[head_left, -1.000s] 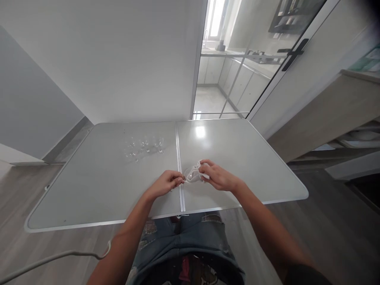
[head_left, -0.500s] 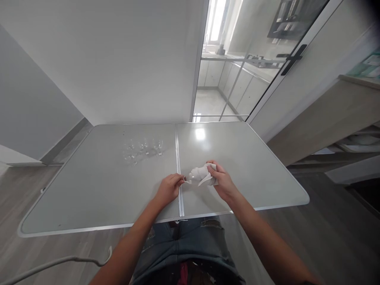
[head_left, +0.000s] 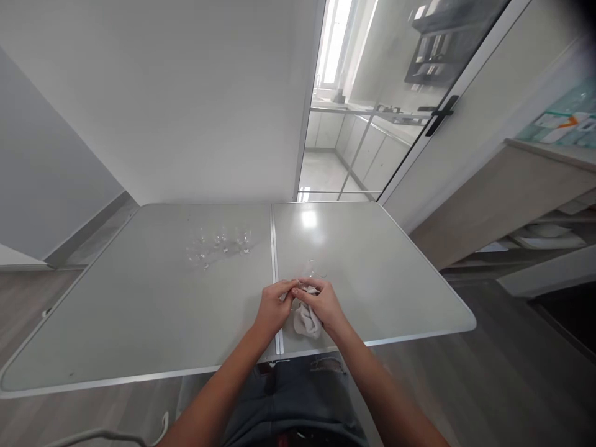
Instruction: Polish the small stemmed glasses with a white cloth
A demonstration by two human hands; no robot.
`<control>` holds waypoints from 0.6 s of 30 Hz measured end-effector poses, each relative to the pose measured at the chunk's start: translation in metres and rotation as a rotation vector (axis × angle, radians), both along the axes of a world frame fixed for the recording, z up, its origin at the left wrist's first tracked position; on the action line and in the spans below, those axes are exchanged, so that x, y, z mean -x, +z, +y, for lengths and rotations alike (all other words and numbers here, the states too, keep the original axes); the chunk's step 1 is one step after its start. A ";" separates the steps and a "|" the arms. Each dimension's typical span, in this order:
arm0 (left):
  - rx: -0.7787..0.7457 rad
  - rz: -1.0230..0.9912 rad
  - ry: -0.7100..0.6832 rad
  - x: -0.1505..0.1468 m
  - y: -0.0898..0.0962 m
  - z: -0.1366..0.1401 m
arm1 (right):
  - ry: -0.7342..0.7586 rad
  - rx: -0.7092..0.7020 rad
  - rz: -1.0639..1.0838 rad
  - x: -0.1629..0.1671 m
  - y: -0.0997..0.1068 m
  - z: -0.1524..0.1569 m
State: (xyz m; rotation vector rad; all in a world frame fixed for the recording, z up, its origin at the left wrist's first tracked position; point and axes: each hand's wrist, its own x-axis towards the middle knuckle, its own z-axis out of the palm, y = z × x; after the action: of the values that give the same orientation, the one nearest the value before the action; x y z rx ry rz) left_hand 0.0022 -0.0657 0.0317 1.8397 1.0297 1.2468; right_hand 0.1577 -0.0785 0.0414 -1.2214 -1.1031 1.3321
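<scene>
Left hand point(head_left: 274, 304) is narrow, fingertips pinched in at a clear glass point(head_left: 311, 268), and the right hand point(head_left: 326, 304) has a bunched-up white cloth point(head_left: 307, 321) pressed to it, fingertips of both hands meeting. The glass is over the near part of the table point(head_left: 372, 267), just right of the centre seam, its see-through far end poking out past the fingers. Can't tell if that's the bowl or the foot, tbh. The cloth hangs toward the person.

Over on the left half there's a bunch of clear stemmed glasses point(head_left: 222, 239) grouped close together, well apart from the hands. Too faint to say what's in them. Off to the right, a shelf unit point(head_left: 512, 192) has plastic-wrapped packs point(head_left: 565, 121) on top and some pale stuff in a lower compartment, too blurry to name.
</scene>
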 end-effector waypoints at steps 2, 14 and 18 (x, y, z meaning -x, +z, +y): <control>-0.048 0.040 0.020 -0.003 0.003 0.004 | -0.021 -0.011 -0.001 -0.001 -0.001 0.003; -0.025 0.306 0.345 0.034 -0.015 0.033 | -0.435 -0.068 -0.537 -0.074 0.002 0.114; 0.027 0.291 0.447 0.057 -0.029 0.042 | -0.419 -0.025 -0.580 -0.106 0.000 0.165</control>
State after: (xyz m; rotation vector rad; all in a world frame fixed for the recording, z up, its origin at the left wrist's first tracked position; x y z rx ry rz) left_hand -0.0550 -0.0238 0.0031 1.8672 1.6802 1.2192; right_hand 0.2635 0.0864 0.0415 -1.7663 -1.1583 0.6557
